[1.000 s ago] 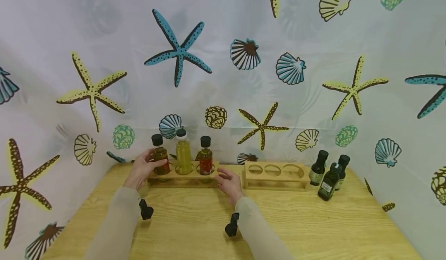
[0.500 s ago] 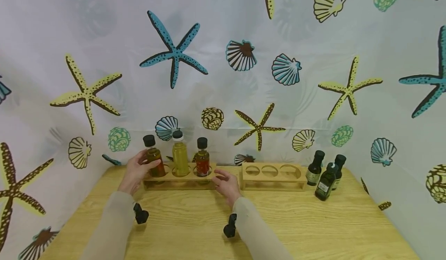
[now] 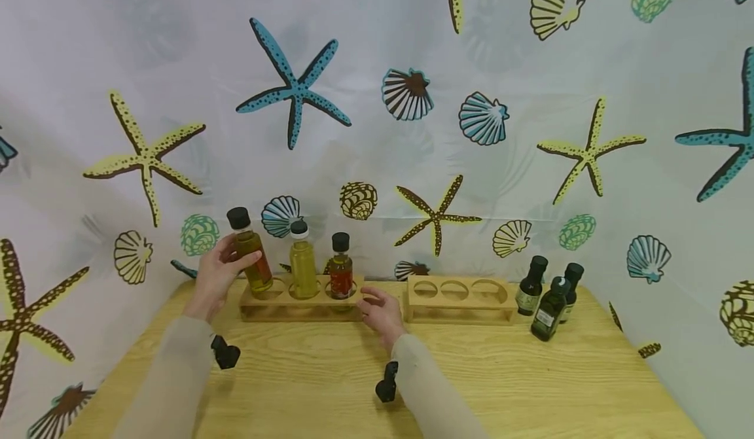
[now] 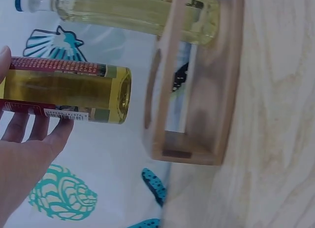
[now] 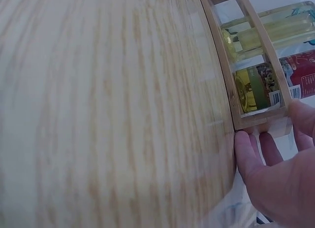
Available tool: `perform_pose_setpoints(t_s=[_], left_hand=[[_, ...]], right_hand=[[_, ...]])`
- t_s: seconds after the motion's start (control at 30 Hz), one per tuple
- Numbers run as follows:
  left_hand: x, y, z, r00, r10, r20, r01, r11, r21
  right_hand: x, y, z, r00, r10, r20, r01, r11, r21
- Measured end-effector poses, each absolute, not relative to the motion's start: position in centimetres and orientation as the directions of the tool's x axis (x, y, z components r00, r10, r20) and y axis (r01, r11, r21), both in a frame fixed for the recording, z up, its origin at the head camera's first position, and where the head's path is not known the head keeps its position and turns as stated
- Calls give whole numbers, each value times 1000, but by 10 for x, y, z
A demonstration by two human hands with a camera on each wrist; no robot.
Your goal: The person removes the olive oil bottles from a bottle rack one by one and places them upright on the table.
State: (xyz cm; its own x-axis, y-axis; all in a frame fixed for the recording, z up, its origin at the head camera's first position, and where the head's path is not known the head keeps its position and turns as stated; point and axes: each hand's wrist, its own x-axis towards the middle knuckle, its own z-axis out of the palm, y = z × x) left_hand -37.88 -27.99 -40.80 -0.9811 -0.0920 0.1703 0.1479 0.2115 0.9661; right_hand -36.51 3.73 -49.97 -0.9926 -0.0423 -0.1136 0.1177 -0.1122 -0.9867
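Observation:
My left hand (image 3: 215,279) grips a capped oil bottle (image 3: 252,256) with a dark red label and black cap. The bottle is tilted, its base raised above the left hole of the left wooden bottle rack (image 3: 303,316); the left wrist view shows a gap between bottle base (image 4: 120,95) and rack (image 4: 197,149). A pale yellow oil bottle (image 3: 304,265) and a red-labelled bottle (image 3: 341,275) stand in that rack's other holes. At the rack's right end my right hand (image 3: 383,315) holds the corner, fingertips and thumb against the wood (image 5: 263,123).
A second wooden rack (image 3: 462,315) with three bare holes stands to the right. Beyond it are three dark bottles (image 3: 550,311) grouped together. A patterned curtain (image 3: 377,151) hangs behind the wooden tabletop (image 3: 306,380).
My left hand has lifted the red-labelled bottle up and left out of its hole in the rack. The right hand has stayed at the rack's right end. The view has shifted slightly.

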Motion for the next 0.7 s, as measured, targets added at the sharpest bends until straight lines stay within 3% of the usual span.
perform_pose_setpoints(t_s=[0.4,0.7], left_hand=[[-363,-309,-390,-961,-136,242,236,62,970],[-350,-338,-400,-959,-168,229,215,94,972]], right_hand=[[-364,36,-499,-994,-47,-102,106,-95,-990],[-362,38,-499,-992,-47,-115,120,-107,-987]])
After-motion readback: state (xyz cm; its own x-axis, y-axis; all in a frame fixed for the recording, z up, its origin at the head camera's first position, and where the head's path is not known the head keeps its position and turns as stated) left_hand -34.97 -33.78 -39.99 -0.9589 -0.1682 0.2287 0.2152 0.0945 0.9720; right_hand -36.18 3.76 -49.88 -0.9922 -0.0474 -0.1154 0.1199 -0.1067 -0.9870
